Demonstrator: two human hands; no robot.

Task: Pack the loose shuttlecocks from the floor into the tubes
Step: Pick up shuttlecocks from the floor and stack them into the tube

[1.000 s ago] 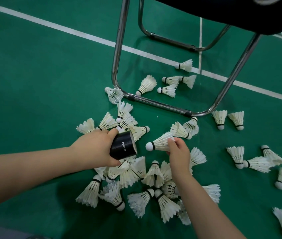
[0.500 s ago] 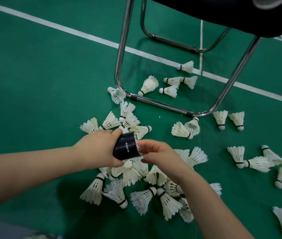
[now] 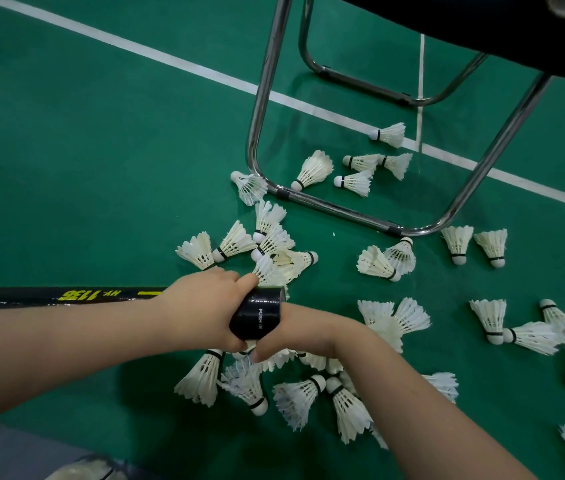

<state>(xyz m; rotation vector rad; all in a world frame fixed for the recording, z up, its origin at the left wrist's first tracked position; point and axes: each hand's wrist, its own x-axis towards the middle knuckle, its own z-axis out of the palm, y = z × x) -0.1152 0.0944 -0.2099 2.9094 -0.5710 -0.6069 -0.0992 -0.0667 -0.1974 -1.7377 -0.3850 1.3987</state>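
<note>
Nearest the camera, loose shuttlecocks (image 3: 296, 396) lie heaped on the green floor (image 3: 84, 168), fanning out below and beside both forearms. Just above them the left hand (image 3: 212, 306) grips a black tube (image 3: 257, 317) near its mouth, fingers (image 3: 243, 279) clamped round it; the tube stretches away to the left, and what is inside cannot be seen. The right hand (image 3: 302, 327) reaches in under the tube mouth, its fingers (image 3: 260, 355) curled down into the heap; whether they hold anything cannot be told. More shuttlecocks scatter to the right. Farther off a chrome chair frame (image 3: 343, 209) stands on the floor, fencing in five shuttlecocks, with a white court line (image 3: 170, 60) beyond.
</note>
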